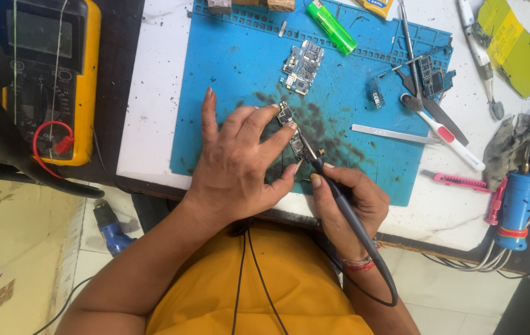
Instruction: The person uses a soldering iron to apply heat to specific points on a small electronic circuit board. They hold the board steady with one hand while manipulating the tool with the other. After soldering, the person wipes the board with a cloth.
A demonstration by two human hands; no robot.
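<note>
White desk (153,93), blue work mat (228,68) spread across it, stained dark near the near edge. Left hand (234,167) pinches a small circuit board (291,133) by its edges, pressing it to the mat. Right hand (345,198) grips a black corded probe (333,186), tip touching the board. It's a narrow, dark strip studded with tiny chips: light, stiff, likely fragile, best held by the rims. A second board (303,67) lies toward the far edge.

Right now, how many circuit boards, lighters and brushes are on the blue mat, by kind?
Circuit boards: 4, namely one under the left hand at, one at, one at, and a small one at
Lighters: 1
Brushes: 1
Total: 6
</note>
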